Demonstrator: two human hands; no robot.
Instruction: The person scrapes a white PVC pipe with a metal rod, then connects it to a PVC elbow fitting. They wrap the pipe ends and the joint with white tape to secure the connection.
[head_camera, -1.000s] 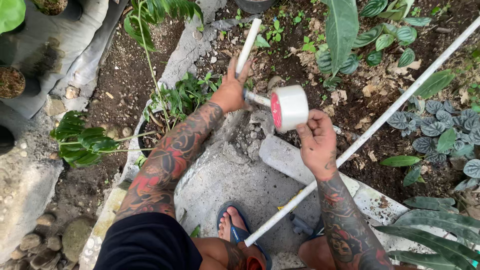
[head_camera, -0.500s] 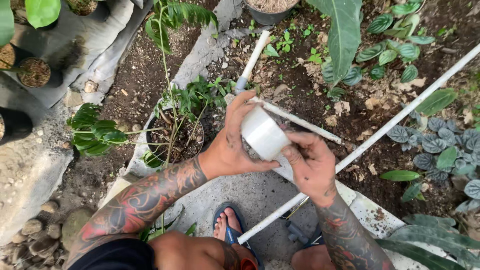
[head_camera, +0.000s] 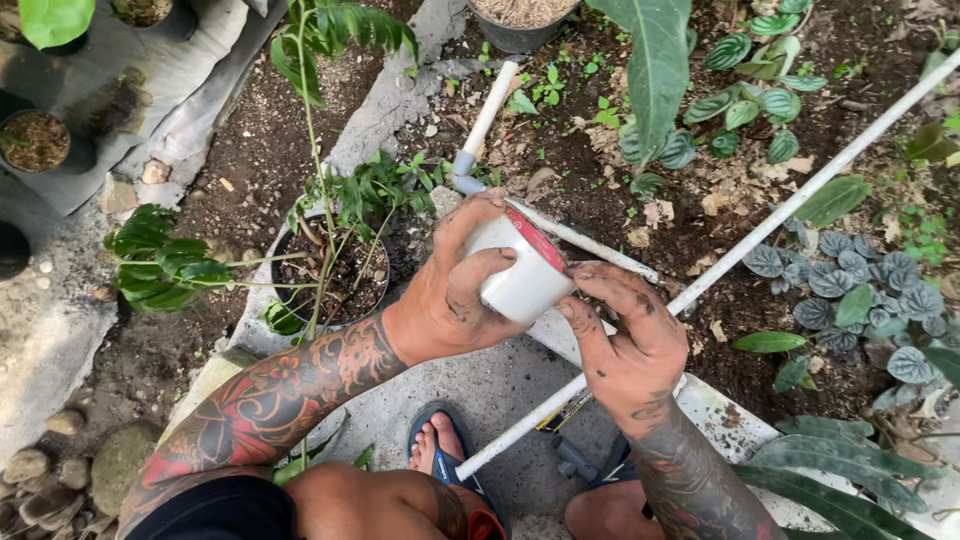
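Observation:
My left hand (head_camera: 455, 290) is wrapped around a small white round can with a red top (head_camera: 522, 270), holding it tilted in front of me. My right hand (head_camera: 625, 340) has its fingertips on the can's lower right side and near its red top. Just beyond the can, a thin white pipe (head_camera: 580, 238) runs to a grey elbow fitting (head_camera: 463, 172) joined to a short white pipe (head_camera: 488, 112) that goes up into the soil. A long white pipe (head_camera: 760, 225) lies diagonally under my right hand.
A black pot with a leafy plant (head_camera: 335, 275) stands left of my hands. Soil, dry leaves and round-leaved plants (head_camera: 850, 300) lie to the right. A concrete slab (head_camera: 500, 385) is under my sandalled foot (head_camera: 435, 450). Stones (head_camera: 45, 470) sit at lower left.
A second ago my left hand was on the pipe and my right held the can alone. Both hands have come together on the can, and the view moved closer.

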